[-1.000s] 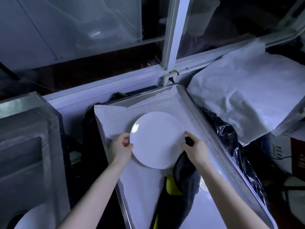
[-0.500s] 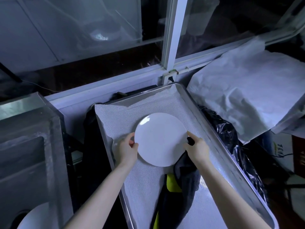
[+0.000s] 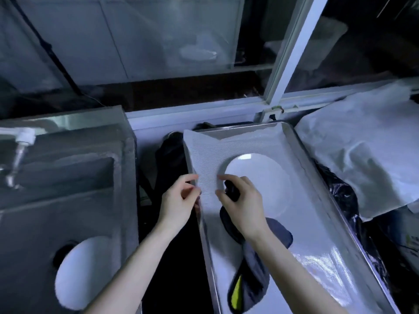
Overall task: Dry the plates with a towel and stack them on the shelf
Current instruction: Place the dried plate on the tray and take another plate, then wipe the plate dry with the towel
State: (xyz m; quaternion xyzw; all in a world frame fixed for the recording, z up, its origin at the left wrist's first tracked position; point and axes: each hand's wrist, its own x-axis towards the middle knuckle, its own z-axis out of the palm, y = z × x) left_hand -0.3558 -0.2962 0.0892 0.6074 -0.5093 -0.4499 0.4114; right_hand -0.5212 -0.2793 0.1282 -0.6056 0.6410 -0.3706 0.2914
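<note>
Plate (image 3: 260,177): round, white and glossy, lying flat in the far half of a long metal tray (image 3: 204,236). A fine-mesh liner (image 3: 204,155) covers the tray floor, and its far left corner rides up over the rim. The plate's near left edge is hidden under the right hand (image 3: 240,200). Bare liner lies between the plate and the tray's far and right walls.

That hand grips a dark, soft towel (image 3: 267,234). A fold of the cloth shows between the thumb and the curled fingers (image 3: 223,177). The rest trails toward the person along the tray, with a yellow patch near its end.

The left hand (image 3: 179,198) hovers over the tray's left rim, beside the right hand but apart from it. Its fingers are loosely curled, with nothing visible in them.

A steel sink (image 3: 68,211) stands to the left, across a dark gap. A second plate (image 3: 77,273) lies in its basin.

A crumpled white sheet (image 3: 362,159) and black plastic (image 3: 340,196) crowd the tray's right side.
</note>
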